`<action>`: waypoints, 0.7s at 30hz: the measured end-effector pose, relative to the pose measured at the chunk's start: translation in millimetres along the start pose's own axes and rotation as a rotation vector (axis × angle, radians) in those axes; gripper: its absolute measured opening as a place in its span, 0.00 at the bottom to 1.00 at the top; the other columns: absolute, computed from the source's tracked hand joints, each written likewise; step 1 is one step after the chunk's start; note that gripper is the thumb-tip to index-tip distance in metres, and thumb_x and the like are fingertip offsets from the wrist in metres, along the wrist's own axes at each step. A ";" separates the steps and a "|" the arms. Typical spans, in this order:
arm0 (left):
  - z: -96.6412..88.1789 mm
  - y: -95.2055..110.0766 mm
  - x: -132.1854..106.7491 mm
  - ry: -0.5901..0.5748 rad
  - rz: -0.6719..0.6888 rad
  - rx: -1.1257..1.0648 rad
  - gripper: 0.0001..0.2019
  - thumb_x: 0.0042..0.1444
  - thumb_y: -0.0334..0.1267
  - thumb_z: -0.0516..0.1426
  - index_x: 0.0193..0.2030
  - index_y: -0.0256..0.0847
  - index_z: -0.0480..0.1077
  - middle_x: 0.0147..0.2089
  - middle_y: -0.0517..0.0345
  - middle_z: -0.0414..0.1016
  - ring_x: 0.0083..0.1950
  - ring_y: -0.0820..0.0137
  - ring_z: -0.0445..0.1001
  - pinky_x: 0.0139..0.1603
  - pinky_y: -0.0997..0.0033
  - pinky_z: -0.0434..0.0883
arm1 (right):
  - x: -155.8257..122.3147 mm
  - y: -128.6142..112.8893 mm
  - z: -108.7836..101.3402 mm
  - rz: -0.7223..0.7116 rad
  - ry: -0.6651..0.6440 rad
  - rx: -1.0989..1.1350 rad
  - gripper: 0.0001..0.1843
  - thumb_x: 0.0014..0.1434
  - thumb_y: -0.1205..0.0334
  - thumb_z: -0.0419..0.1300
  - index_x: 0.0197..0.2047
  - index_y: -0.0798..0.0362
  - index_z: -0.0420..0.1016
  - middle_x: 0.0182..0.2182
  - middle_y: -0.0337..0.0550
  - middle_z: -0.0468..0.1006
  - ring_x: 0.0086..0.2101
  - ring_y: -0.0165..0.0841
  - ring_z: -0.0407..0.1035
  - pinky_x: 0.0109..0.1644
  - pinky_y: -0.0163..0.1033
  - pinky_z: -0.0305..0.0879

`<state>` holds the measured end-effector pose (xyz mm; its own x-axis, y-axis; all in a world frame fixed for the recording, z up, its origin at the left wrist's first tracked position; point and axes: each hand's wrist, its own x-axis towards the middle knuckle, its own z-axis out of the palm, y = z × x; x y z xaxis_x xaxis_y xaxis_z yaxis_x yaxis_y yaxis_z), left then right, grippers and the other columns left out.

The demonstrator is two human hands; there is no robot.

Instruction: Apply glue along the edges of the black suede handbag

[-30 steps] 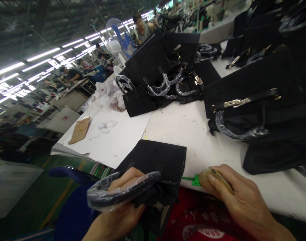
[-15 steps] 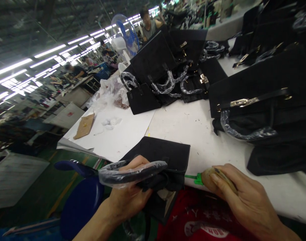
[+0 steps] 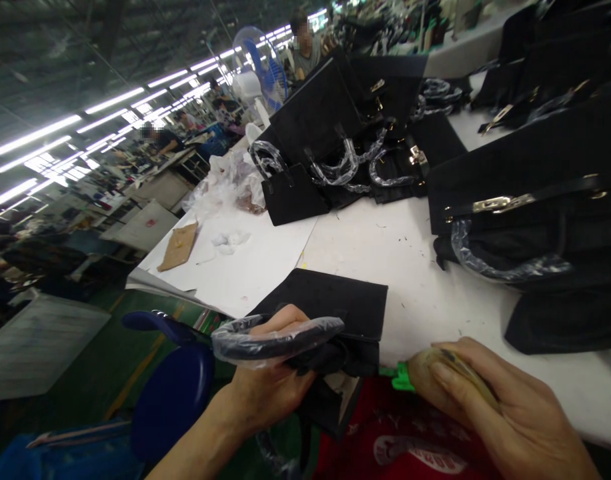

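My left hand (image 3: 265, 390) is closed around the plastic-wrapped handle (image 3: 280, 337) of a black handbag (image 3: 335, 310) that lies half over the near edge of the white table (image 3: 385, 247). My right hand (image 3: 490, 407) is closed on a tool with a tan rounded grip (image 3: 438, 370) and a green tip (image 3: 398, 379) that points toward the bag. The two hands are a short way apart at the table's near edge.
Several black handbags with wrapped handles are piled at the right (image 3: 535, 213) and at the back (image 3: 335, 133). White paper sheets (image 3: 245, 267), a brown card piece (image 3: 178, 245) and crumpled plastic (image 3: 230, 180) lie to the left. A blue chair (image 3: 170, 393) stands below. People work far behind.
The view has shifted slightly, so everything sits a little further right and lower. My left hand keeps hold of the handle and my right hand keeps the tool beside the bag.
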<state>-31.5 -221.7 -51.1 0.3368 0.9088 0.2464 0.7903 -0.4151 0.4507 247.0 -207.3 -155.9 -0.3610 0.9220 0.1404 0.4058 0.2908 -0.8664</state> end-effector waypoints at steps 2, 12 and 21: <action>0.6 -0.7 -0.1 -0.010 -0.006 0.008 0.10 0.58 0.26 0.58 0.45 0.38 0.74 0.35 0.56 0.71 0.33 0.74 0.72 0.31 0.76 0.71 | 0.2 5.0 2.8 -0.012 0.107 -0.088 0.09 0.67 0.56 0.55 0.40 0.47 0.74 0.32 0.37 0.78 0.29 0.30 0.75 0.32 0.31 0.69; -1.0 2.0 5.4 0.005 0.014 0.004 0.06 0.59 0.27 0.58 0.41 0.38 0.73 0.33 0.57 0.71 0.31 0.75 0.72 0.29 0.78 0.70 | 7.3 -4.0 2.7 -0.058 0.173 -0.086 0.10 0.68 0.56 0.54 0.37 0.48 0.73 0.27 0.34 0.75 0.26 0.26 0.71 0.30 0.29 0.67; -0.2 2.1 4.3 -0.002 0.017 0.010 0.06 0.59 0.28 0.58 0.42 0.38 0.73 0.34 0.57 0.71 0.31 0.75 0.72 0.29 0.77 0.71 | -0.8 -1.0 -0.6 -0.010 0.064 -0.044 0.12 0.68 0.56 0.54 0.36 0.49 0.74 0.27 0.36 0.76 0.25 0.28 0.73 0.28 0.29 0.69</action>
<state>-28.5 -218.6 -48.9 0.3514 0.9017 0.2521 0.7895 -0.4301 0.4378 247.3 -208.2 -154.8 -0.3114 0.9329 0.1810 0.4390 0.3102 -0.8432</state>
